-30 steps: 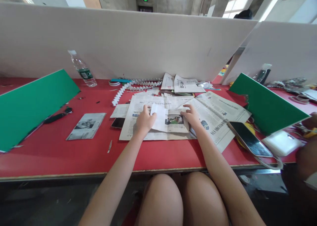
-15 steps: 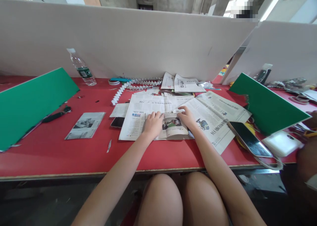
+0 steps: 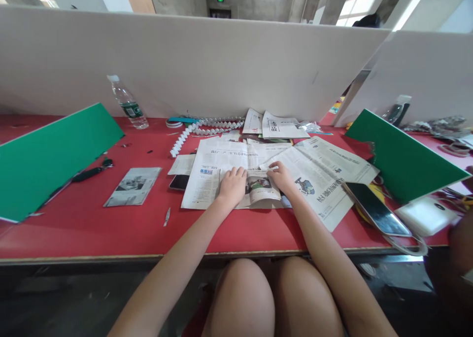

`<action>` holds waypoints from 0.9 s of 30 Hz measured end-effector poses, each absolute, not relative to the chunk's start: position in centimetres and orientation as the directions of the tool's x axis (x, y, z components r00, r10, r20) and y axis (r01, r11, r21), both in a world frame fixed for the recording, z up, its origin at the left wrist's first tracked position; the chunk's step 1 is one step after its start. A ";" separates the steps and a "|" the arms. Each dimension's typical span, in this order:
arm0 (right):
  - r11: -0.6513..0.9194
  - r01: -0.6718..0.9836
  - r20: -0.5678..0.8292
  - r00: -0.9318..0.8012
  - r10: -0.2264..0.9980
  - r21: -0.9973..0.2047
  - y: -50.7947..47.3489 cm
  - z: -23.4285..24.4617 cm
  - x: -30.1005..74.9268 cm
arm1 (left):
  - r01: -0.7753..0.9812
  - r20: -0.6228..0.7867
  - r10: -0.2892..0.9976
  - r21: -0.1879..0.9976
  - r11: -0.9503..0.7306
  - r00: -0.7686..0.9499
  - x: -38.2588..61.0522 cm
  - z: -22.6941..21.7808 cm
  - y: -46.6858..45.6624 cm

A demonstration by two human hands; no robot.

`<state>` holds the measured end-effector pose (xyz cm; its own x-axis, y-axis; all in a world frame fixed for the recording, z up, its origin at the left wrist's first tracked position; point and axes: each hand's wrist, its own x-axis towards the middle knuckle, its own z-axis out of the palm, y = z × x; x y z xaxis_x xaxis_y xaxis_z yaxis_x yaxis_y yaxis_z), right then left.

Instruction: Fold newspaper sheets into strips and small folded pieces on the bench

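Observation:
A small newspaper piece with a colour photo lies between my hands, its lower edge bowed up. Flat on its left part rests my left hand, fingers stretched out. My right hand has its fingers bent at the right edge, thumb and forefinger on the paper; the paper under them is partly hidden. Beneath is a larger open newspaper sheet. Another newspaper sheet lies at an angle to the right, partly under my right hand and forearm.
A folded newspaper and a paper scrap lie left on the red table. Green boards stand at both sides. A water bottle, white zigzag paper chain, phone and white power bank are around.
The view has shifted slightly, so the table's things sit a little farther right. Both hands stay on the newspaper piece; my right hand's fingers are drawn in a bit more.

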<state>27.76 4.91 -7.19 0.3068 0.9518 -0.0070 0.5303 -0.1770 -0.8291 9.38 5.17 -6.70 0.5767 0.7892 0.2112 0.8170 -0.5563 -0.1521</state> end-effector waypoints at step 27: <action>-0.196 0.361 -0.065 0.342 0.937 -0.912 2.3 -6.6 27.2 | 0.841 0.217 0.813 -0.090 -0.534 0.540 9.1 -6.8 4.8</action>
<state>27.23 2.30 -6.55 0.3424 0.9373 -0.0655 0.3611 -0.1956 -0.9118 9.13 4.84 -6.77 0.5398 0.8134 0.2168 0.8407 -0.5340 -0.0896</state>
